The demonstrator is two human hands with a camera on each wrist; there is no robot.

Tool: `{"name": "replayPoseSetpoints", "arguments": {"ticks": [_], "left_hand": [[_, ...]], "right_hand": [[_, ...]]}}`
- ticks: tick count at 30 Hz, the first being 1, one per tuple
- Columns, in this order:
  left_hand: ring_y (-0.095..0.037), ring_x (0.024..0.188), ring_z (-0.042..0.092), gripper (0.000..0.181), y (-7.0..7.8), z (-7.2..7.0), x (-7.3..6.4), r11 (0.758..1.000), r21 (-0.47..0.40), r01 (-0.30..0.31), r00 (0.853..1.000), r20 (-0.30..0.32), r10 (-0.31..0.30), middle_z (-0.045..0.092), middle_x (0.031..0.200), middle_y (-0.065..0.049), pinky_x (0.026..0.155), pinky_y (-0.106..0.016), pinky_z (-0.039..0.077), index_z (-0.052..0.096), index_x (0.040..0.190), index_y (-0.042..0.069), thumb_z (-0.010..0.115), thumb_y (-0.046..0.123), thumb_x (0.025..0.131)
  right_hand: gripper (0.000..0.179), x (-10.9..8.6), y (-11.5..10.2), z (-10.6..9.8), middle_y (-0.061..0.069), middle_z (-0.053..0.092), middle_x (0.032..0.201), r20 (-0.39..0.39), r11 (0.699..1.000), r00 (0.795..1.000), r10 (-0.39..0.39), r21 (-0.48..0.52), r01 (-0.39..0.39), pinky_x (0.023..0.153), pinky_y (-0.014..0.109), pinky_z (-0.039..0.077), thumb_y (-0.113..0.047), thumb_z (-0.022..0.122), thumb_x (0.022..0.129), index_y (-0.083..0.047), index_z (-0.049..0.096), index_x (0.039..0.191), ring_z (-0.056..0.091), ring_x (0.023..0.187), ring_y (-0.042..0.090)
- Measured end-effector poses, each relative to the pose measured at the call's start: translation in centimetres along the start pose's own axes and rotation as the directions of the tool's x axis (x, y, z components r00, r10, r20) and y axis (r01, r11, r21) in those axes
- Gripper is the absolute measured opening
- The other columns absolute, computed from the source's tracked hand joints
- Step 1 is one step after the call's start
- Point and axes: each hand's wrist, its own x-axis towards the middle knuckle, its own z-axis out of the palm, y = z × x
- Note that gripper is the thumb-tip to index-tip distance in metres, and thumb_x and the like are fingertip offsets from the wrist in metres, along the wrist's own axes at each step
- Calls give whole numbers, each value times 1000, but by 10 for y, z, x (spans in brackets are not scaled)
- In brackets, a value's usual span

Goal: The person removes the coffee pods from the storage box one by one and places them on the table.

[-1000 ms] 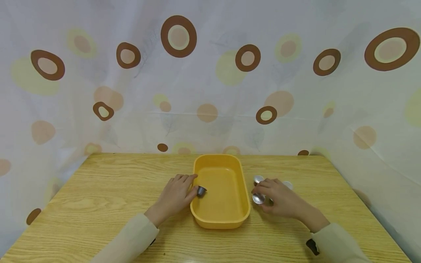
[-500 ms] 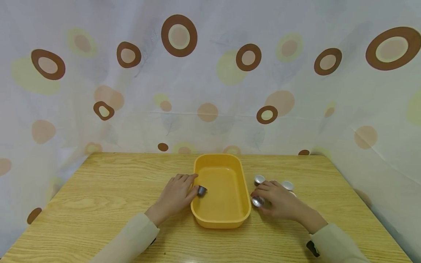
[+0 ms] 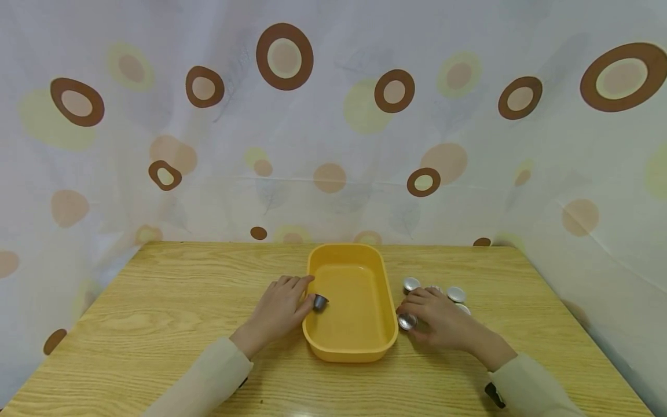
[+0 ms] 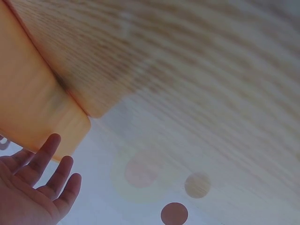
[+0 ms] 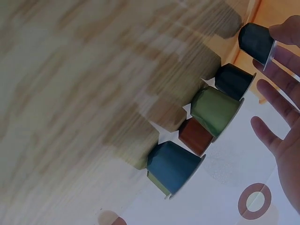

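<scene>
In the head view, my left hand (image 3: 278, 307) holds the left rim of a yellow tray (image 3: 348, 352), thumb reaching inside. A dark coffee capsule (image 3: 320, 302) lies in the tray by the thumb tip. From the left wrist, several fingers (image 4: 49, 149) stretch loosely along the tray's outer wall (image 4: 70, 124). On the tray's right, my right hand (image 3: 443, 318) pinches another dark coffee capsule (image 5: 256, 41) between thumb and fingers, its silver lid (image 3: 407, 321) showing from above. Beyond it stand more capsules: a dark one (image 5: 233, 79), green (image 5: 216, 110), reddish-brown (image 5: 194, 136) and blue (image 5: 173, 161).
A wooden table (image 3: 156, 307) carries everything. Silver lids of standing capsules show around the right hand, including one lid (image 3: 411, 284) near the tray and another lid (image 3: 455, 294) farther right. A patterned curtain (image 3: 333, 121) hangs behind the table's back edge.
My right hand has shifted slightly left and toward me with the capsule, drawing it off the group, so more silver lids show behind it. My left hand and the tray have stayed put.
</scene>
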Motion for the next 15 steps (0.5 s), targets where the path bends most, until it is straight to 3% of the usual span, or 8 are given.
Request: {"name": "replayPoseSetpoints", "arguments": {"ticks": [15], "left_hand": [[-24, 110, 52, 44, 0, 1, 0, 1000, -9, 8, 1000, 1, -8, 61, 116, -4, 92, -43, 43, 49, 130, 12, 41, 37, 95]], "right_hand": [[33, 1, -1, 0, -6, 62, 100, 19, 999, 999, 37, 1, -37, 82, 42, 44, -21, 74, 68, -18, 63, 99, 56, 98, 16]]}}
